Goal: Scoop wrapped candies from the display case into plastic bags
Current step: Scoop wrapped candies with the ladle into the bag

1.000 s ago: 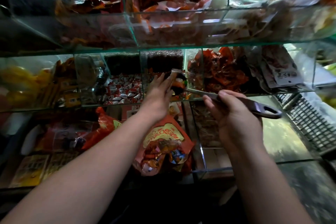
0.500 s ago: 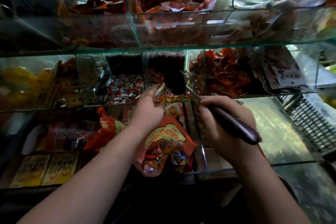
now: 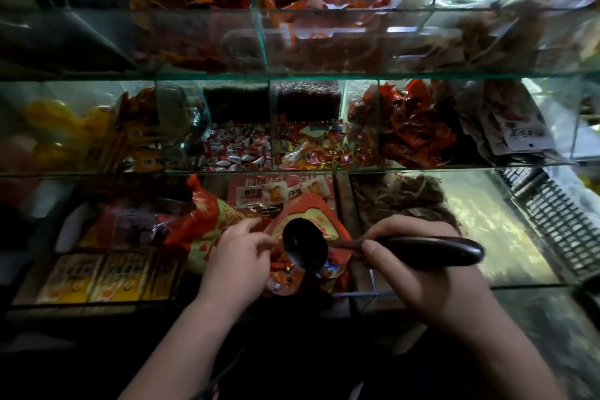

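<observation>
Down from the candy compartment, my right hand [image 3: 431,273] has carried the scoop [image 3: 305,243] over the red bag [image 3: 324,221], fingers wrapped round its smooth, stiff handle. My left hand [image 3: 237,256] pinches the bag's limp, crinkly rim. The wrapped candies [image 3: 308,149] up in the display case [image 3: 292,76] look light and slippery.

Near centre: dark scoop [image 3: 305,243], bowl over the mouth of a red-and-yellow bag [image 3: 319,209], handle gripped in the right hand [image 3: 431,279]. Bag edge pinched by the left hand [image 3: 237,266]; apparently a few wrapped pieces inside, dimly lit. Farther back, in the glass display case [image 3: 292,171]: wrapped candies [image 3: 311,149], centre compartment. Wire basket [image 3: 558,224], right.
</observation>
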